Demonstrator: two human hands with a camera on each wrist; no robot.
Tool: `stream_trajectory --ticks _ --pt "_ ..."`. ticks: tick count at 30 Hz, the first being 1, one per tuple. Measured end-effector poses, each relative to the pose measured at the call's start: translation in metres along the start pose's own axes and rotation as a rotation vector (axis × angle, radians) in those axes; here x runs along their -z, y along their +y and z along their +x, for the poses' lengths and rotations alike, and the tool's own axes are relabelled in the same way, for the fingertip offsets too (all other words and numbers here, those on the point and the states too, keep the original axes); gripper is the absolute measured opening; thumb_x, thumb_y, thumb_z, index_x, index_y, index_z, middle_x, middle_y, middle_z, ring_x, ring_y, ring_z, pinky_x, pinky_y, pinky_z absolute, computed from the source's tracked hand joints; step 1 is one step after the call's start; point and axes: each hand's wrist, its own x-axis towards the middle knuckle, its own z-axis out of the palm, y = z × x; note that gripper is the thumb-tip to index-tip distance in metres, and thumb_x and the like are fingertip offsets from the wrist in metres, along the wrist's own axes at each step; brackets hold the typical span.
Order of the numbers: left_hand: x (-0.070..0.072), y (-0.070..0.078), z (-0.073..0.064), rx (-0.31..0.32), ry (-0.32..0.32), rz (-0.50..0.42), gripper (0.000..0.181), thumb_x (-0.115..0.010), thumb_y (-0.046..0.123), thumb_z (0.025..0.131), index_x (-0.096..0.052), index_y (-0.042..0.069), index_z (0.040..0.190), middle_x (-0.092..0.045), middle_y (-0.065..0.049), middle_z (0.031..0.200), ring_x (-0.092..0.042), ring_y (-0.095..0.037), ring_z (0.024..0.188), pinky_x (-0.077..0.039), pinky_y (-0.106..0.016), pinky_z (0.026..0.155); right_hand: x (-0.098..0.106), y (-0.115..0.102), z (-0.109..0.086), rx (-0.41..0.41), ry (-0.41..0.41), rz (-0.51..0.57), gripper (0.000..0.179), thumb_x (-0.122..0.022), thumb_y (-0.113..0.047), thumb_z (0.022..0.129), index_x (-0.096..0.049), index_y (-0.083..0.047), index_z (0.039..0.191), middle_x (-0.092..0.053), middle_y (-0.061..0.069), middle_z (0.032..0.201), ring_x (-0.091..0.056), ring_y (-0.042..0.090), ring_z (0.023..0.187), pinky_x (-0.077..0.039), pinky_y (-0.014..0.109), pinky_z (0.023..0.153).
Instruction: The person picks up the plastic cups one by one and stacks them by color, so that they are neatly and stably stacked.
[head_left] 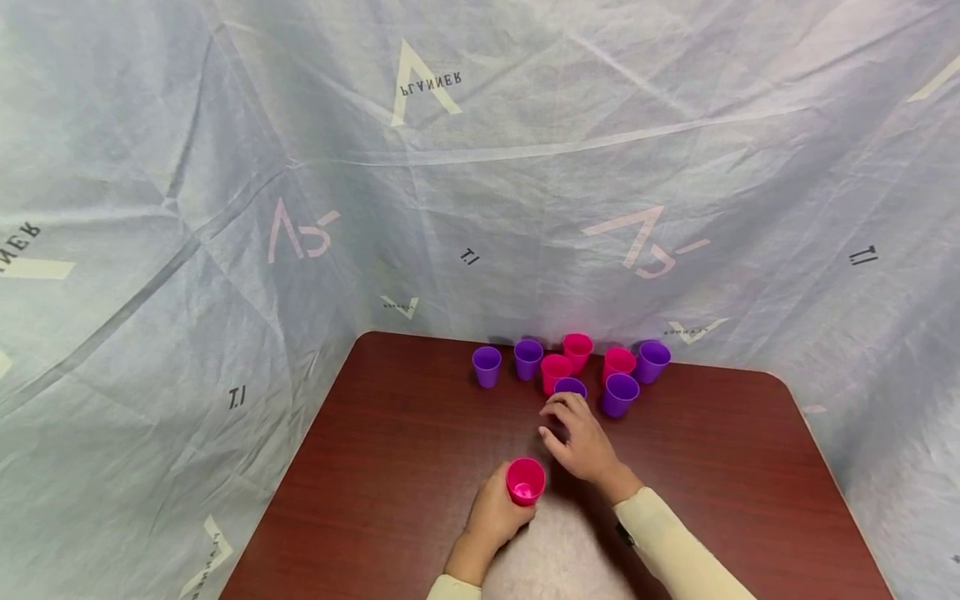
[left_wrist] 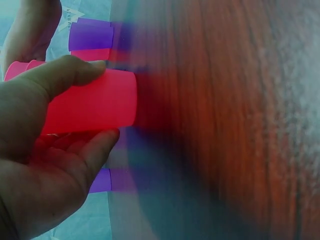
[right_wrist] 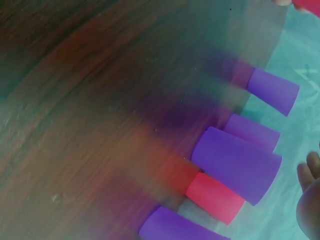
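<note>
My left hand (head_left: 491, 512) grips a pink cup (head_left: 526, 481) near the front of the table, its mouth facing up. In the left wrist view the thumb (left_wrist: 75, 72) lies along one side of this cup and the fingers along the other; two rim edges show at its mouth end. My right hand (head_left: 585, 442) holds nothing, its fingers loosely bent and apart. Its fingertips overlap a purple cup (head_left: 570, 386) in the head view. The right wrist view has part of that hand at its right edge, beside a purple cup (right_wrist: 237, 165).
Several cups stand mouth up toward the back of the brown table (head_left: 390, 433). A purple cup (head_left: 487, 367) is leftmost, a pink cup (head_left: 577, 352) is behind the middle, and purple cups (head_left: 620, 395) stand at the right. A grey printed sheet (head_left: 487, 208) hangs behind the table.
</note>
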Motion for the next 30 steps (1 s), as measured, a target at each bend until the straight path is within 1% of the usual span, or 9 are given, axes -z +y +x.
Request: stream_trajectory --ticks 3,7,12,17,19,24,30 --pt "-0.001 0.001 0.000 0.007 -0.002 -0.014 0.062 -0.094 0.009 0.066 -0.065 0.006 0.122 -0.077 -0.006 0.107 -0.074 -0.020 0.099 -0.062 -0.037 0.088 -0.001 0.002 0.005 -0.014 0.040 -0.011 0.025 -0.077 -0.016 0.087 -0.072 -0.007 0.109 -0.065 0.019 0.123 -0.056 0.031 0.119 -0.043 0.044 0.103" --pt "-0.001 0.000 0.000 0.008 -0.003 -0.027 0.063 -0.094 0.009 0.066 -0.065 0.006 0.122 -0.077 -0.007 0.108 -0.074 -0.022 0.100 -0.062 -0.038 0.088 -0.003 0.004 0.014 -0.052 0.080 -0.032 0.021 -0.074 -0.011 0.087 -0.073 -0.006 0.107 -0.064 0.019 0.125 -0.055 0.034 0.122 -0.043 0.047 0.105" --pt "0.000 -0.001 -0.001 0.012 -0.012 -0.039 0.061 -0.094 0.007 0.066 -0.063 0.009 0.118 -0.075 -0.007 0.104 -0.073 -0.024 0.099 -0.061 -0.038 0.087 -0.006 0.011 0.022 -0.095 0.072 -0.069 0.019 -0.071 -0.006 0.088 -0.073 -0.005 0.107 -0.063 0.018 0.127 -0.055 0.036 0.123 -0.046 0.050 0.104" --pt "0.001 0.000 -0.001 0.002 -0.019 -0.027 0.057 -0.093 0.008 0.065 -0.062 0.010 0.113 -0.075 -0.007 0.100 -0.073 -0.023 0.094 -0.060 -0.035 0.082 -0.007 0.019 0.028 -0.159 0.069 -0.113 0.025 -0.071 -0.006 0.088 -0.073 -0.004 0.113 -0.062 0.022 0.132 -0.054 0.039 0.125 -0.049 0.053 0.104" --pt "0.001 0.001 0.000 0.005 -0.018 -0.027 0.057 -0.093 0.007 0.065 -0.061 0.010 0.112 -0.075 -0.007 0.099 -0.073 -0.022 0.093 -0.060 -0.034 0.082 -0.007 0.022 0.032 -0.190 0.057 -0.121 0.029 -0.071 -0.008 0.089 -0.072 -0.003 0.118 -0.060 0.023 0.136 -0.053 0.040 0.128 -0.050 0.054 0.106" --pt "0.002 0.001 0.001 0.018 -0.013 -0.041 0.057 -0.092 0.006 0.064 -0.060 0.011 0.111 -0.074 -0.007 0.099 -0.073 -0.024 0.093 -0.059 -0.033 0.081 -0.005 0.027 0.048 -0.286 -0.005 -0.144 0.037 -0.070 -0.016 0.094 -0.068 -0.005 0.129 -0.055 0.023 0.144 -0.047 0.044 0.138 -0.048 0.057 0.113" --pt "0.000 0.001 0.000 0.005 -0.012 -0.035 0.056 -0.092 0.005 0.063 -0.060 0.012 0.109 -0.075 -0.005 0.096 -0.073 -0.019 0.091 -0.059 -0.032 0.079 -0.002 0.038 0.059 -0.376 -0.076 -0.163 0.041 -0.070 -0.021 0.097 -0.065 -0.004 0.133 -0.051 0.025 0.148 -0.043 0.044 0.143 -0.045 0.056 0.118"
